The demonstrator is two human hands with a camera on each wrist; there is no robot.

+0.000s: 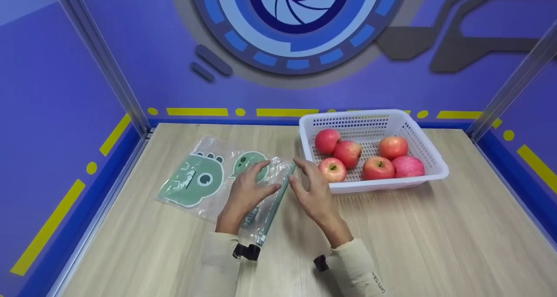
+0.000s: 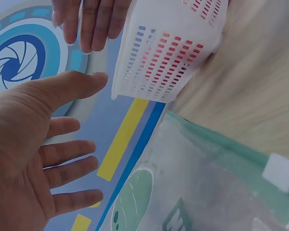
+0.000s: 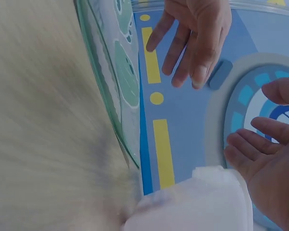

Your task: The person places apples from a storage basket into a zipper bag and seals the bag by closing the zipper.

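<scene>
The carrier is a broad, flat table top of pale beige wood-grain board (image 1: 435, 236), its grain running from the near side to the far side. Left of centre lies a flat, clear plastic zip bag (image 1: 191, 183) printed with green, white-outlined cartoon shapes, the larger one with a round eye. Along its right edge runs a narrow green zip strip (image 1: 274, 210), slanting, with a small white plastic slider (image 2: 281, 172) at the near end. Just beside the bag, toward the far right, stands a white, rectangular plastic basket (image 1: 391, 184) with slotted walls; whether they touch is unclear.
</scene>
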